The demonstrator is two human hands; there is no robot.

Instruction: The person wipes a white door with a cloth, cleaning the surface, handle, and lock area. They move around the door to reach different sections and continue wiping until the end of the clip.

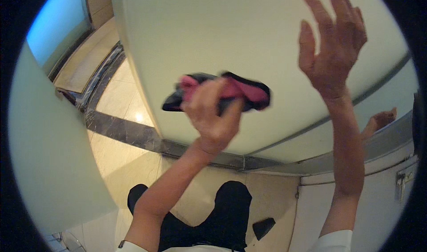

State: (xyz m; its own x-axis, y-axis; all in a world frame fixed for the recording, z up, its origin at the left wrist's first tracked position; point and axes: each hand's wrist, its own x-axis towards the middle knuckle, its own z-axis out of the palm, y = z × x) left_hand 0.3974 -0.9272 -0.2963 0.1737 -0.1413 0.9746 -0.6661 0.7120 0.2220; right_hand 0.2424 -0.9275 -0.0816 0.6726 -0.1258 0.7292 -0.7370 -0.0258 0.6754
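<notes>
My left hand [213, 115], a little blurred, grips a crumpled pink and black cloth [253, 93] against a large frosted glass panel [213, 28]. Folds of the cloth stick out on both sides of the fingers. My right hand [333, 45] is raised at the upper right in front of the same panel, fingers spread, holding nothing. Whether its fingertips touch the glass, I cannot tell.
Another frosted panel [50, 151] stands at the left. Between the panels lies a tiled floor with a dark marble strip [123, 126]. A white cabinet door [317, 212] with a metal latch [404, 178] is at the lower right. A dark object [263, 228] lies on the floor.
</notes>
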